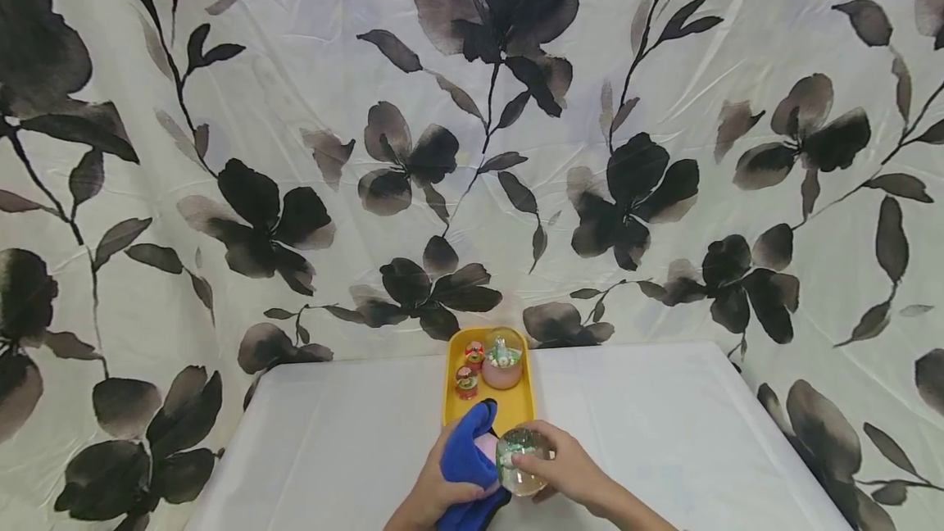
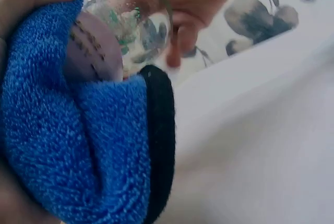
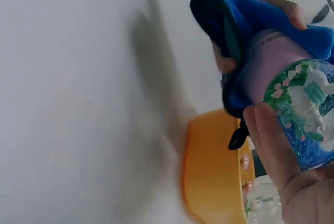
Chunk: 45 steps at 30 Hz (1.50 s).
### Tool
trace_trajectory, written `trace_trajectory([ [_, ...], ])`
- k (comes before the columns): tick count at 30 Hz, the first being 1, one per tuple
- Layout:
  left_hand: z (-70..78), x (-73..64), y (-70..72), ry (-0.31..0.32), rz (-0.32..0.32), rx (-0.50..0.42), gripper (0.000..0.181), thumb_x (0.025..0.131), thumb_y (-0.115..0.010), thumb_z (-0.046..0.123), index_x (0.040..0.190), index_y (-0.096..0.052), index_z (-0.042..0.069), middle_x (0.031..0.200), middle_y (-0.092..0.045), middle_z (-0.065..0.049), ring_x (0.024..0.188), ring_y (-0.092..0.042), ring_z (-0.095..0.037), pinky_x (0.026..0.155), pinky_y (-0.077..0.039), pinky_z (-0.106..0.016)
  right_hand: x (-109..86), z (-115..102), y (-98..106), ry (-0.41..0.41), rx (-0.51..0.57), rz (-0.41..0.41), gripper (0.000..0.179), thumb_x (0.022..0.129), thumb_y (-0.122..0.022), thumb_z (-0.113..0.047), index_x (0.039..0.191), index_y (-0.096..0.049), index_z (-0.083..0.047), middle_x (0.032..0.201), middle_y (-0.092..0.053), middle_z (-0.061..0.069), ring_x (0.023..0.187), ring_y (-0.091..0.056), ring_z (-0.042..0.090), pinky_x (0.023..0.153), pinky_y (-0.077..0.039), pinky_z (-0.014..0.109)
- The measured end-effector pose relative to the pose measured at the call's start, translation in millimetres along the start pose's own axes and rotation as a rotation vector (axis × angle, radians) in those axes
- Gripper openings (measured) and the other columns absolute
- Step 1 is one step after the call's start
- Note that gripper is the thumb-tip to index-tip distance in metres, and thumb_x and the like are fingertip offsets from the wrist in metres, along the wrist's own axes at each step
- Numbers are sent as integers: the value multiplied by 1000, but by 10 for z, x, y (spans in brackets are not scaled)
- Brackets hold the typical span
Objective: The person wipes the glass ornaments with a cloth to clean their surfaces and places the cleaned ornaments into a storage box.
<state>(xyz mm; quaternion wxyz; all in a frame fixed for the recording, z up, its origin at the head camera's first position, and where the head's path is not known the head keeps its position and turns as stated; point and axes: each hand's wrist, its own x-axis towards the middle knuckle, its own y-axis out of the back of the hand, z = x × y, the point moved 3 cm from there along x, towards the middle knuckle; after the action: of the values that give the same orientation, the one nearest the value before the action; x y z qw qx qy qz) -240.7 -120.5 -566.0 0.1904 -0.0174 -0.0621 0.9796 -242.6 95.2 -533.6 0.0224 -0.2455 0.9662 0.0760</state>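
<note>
A snow globe [image 1: 522, 462] with a clear ball and a pink base [image 3: 271, 62] is held tilted sideways between both hands, above the white table. My left hand [image 1: 435, 478] grips a blue cloth [image 1: 466, 453] with black edging, which wraps around the pink base. On the glass side, my right hand [image 1: 564, 465] holds the ball with curled fingers and thumb. Green and white figures show inside the glass in the right wrist view. From the left wrist, the blue cloth [image 2: 78, 119] covers much of the base.
Just beyond the hands, a yellow tray [image 1: 451, 408] stands on the white table [image 1: 332, 433]. It holds a larger pink-based snow globe [image 1: 503, 371] and two small red-based globes [image 1: 466, 383]. A flower-printed cloth [image 1: 516, 228] hangs behind the table.
</note>
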Motion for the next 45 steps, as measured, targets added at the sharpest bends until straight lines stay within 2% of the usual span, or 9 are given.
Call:
trace_trajectory([
  [5, 8, 16, -11, 3, 0, -124, 83, 78, -72, 10, 148, -29, 18, 133, -47, -15, 115, -49, -30, 95, -43, -40, -63, -68, 37, 327, -248, -6, 88, 74, -86, -24, 147, -36, -22, 135, -48, 7, 109, -56, 24, 74, -55, 35],
  [8, -20, -9, -19, 11, -2, -114, 81, 81, -71, 13, 148, -27, 18, 135, -46, -14, 116, -49, -30, 96, -43, -39, -93, -56, 38, 440, -253, 33, 83, 70, -89, -19, 141, -45, -21, 132, -52, 6, 102, -61, 24, 67, -56, 34],
  [14, -22, -14, -2, -9, 30, -37, 85, 77, -77, 16, 148, -29, 16, 137, -44, -16, 117, -49, -33, 95, -44, -40, -12, -20, 64, 285, -147, 112, 77, 62, -93, -21, 130, -57, -20, 121, -61, 5, 86, -66, 27, 64, -56, 34],
  [21, 38, 27, -2, -2, 40, 41, 87, 71, -82, 12, 144, -34, 16, 132, -46, -15, 111, -51, -31, 91, -47, -43, 96, 60, 109, 45, -18, 140, 58, 73, -85, -24, 123, -60, -8, 100, -63, 12, 81, -64, 24, 54, -55, 38],
  [28, 52, 13, 88, -62, 25, 0, 82, 72, -77, 11, 142, -34, 13, 129, -48, -17, 114, -50, -35, 92, -45, -41, 83, -31, 35, 317, -186, -36, 84, 72, -88, -20, 143, -43, -23, 134, -51, 7, 104, -60, 22, 69, -56, 32],
  [32, 45, -6, 104, -28, 42, -8, 84, 74, -76, 12, 144, -31, 14, 131, -46, -16, 114, -50, -32, 93, -44, -40, 123, -71, 30, 425, -232, -28, 80, 69, -89, -19, 138, -49, -22, 129, -57, 4, 87, -65, 19, 58, -56, 32],
  [37, 64, 4, 111, -23, 52, 58, 84, 73, -79, 16, 143, -32, 14, 131, -47, -16, 113, -51, -32, 92, -46, -42, 237, -22, 63, 287, -213, 69, 54, 74, -85, -27, 121, -63, -11, 100, -69, 0, 62, -63, 12, 51, -52, 28],
  [41, 39, -5, 148, -50, 46, 137, 82, 71, -81, 15, 139, -36, 12, 127, -51, -15, 110, -54, -30, 89, -48, -42, 228, 72, 40, 181, -202, 53, 49, 82, -77, -30, 121, -61, -5, 96, -69, -1, 76, -65, 11, 59, -53, 28],
  [45, 1, -20, 192, -63, 17, 131, 80, 71, -80, 14, 139, -37, 11, 125, -52, -13, 108, -55, -29, 88, -49, -39, 166, 84, -27, 320, -275, -28, 77, 76, -84, -25, 141, -45, -14, 125, -59, -1, 105, -61, 15, 77, -53, 31],
])
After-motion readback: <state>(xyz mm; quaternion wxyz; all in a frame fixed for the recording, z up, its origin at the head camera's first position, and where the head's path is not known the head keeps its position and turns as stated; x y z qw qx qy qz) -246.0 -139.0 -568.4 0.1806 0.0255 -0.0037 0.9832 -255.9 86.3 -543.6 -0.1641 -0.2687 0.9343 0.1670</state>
